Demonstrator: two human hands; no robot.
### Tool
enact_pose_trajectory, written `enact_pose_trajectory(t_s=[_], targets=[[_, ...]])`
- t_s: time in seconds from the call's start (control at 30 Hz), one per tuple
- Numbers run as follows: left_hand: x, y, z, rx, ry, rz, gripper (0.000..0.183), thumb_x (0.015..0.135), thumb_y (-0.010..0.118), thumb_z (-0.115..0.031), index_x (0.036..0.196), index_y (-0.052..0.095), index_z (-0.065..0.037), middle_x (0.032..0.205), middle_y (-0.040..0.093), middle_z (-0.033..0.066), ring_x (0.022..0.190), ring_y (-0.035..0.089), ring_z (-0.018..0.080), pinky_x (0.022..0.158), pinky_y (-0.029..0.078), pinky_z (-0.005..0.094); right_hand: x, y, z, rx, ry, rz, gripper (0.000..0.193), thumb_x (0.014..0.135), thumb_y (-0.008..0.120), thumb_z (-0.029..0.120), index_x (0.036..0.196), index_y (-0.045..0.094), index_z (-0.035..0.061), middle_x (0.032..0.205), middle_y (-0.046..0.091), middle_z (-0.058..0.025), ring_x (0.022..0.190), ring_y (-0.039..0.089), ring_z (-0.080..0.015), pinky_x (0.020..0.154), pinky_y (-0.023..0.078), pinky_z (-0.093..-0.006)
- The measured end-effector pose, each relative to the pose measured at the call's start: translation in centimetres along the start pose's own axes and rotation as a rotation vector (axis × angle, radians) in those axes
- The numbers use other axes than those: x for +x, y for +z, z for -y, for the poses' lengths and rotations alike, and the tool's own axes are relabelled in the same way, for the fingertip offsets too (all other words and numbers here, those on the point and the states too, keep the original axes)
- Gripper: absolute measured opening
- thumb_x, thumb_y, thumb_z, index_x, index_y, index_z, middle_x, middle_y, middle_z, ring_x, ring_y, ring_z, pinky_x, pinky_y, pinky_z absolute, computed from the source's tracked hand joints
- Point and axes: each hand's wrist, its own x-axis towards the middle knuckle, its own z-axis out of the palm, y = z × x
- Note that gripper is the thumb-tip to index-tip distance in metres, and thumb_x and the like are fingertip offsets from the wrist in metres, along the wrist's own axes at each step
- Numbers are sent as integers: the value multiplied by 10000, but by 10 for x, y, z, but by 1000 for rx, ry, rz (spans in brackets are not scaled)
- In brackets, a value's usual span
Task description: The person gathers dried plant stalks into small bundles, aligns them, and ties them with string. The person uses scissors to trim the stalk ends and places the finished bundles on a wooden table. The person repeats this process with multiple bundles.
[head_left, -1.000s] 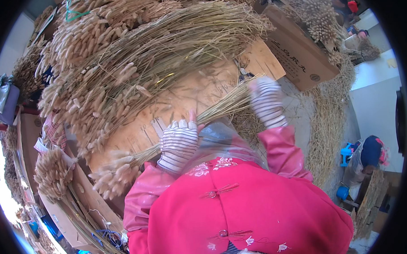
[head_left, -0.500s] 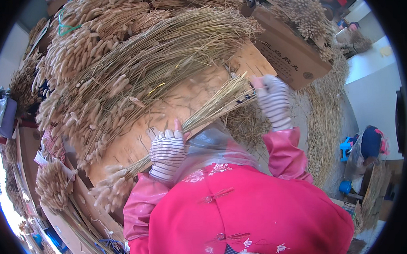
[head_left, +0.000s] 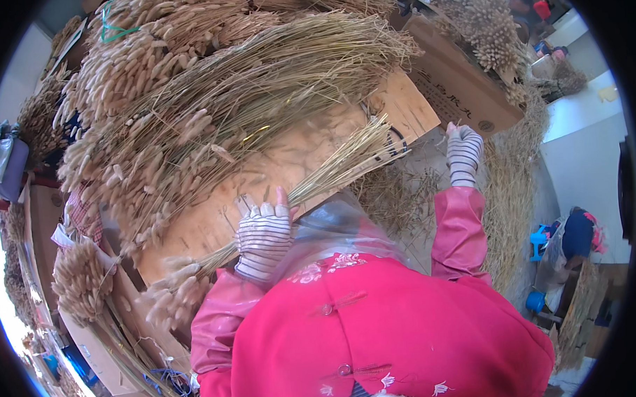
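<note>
My left hand (head_left: 263, 235), in a striped fingerless glove, is closed round a bunch of dried bunny-tail grass (head_left: 341, 159). Its fluffy heads (head_left: 177, 291) hang at the lower left and its cut stems point up to the right across the board. Out past the board's right edge is my right hand (head_left: 463, 151), gloved alike, with its fingers drawn together. Thin pale bits show at its fingertips, too small to name. Dark loops (head_left: 394, 145) lie beside the stem ends; their kind is unclear.
A large heap of dried grass (head_left: 258, 81) covers the far part of the wooden board (head_left: 186, 241). Behind its right end stands a cardboard box (head_left: 461, 88). Loose straw (head_left: 511, 213) hangs at the right. Another grass bunch (head_left: 83, 284) stands at the left.
My right hand has moved away from the stem ends, to the right and slightly down, and its fingers are drawn together. My left hand keeps its hold on the bunch.
</note>
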Motion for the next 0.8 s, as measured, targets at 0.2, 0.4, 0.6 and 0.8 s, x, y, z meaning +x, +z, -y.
enact_pose_trajectory(t_s=[0.2,0.4,0.6,0.8], targets=[[10,5,-11,79,17,20,458,833,607,-332,1159,553,-16,661,554,108,572,563,262,479,426,388,-62,34,24,-202,-323,349,365,846,604,324,680,576,0,588,542,-166,516,499,-285,547,413,-389],[14,3,-20,90,22,0,462,836,602,-331,1165,549,-12,668,537,101,581,552,253,543,439,395,-85,74,27,429,305,703,321,836,649,287,642,544,54,511,469,8,387,384,-74,378,307,-245],[14,5,-19,5,7,19,469,839,599,-318,1178,538,1,660,529,103,577,549,260,527,440,384,-88,69,22,707,378,743,289,848,646,251,673,515,61,512,465,37,367,367,-30,328,270,-186],[10,6,-21,26,7,-8,474,832,610,-313,1174,539,6,646,517,102,555,534,258,517,434,384,-91,76,19,753,528,639,241,878,602,208,721,519,45,505,465,23,359,367,-44,329,278,-190]])
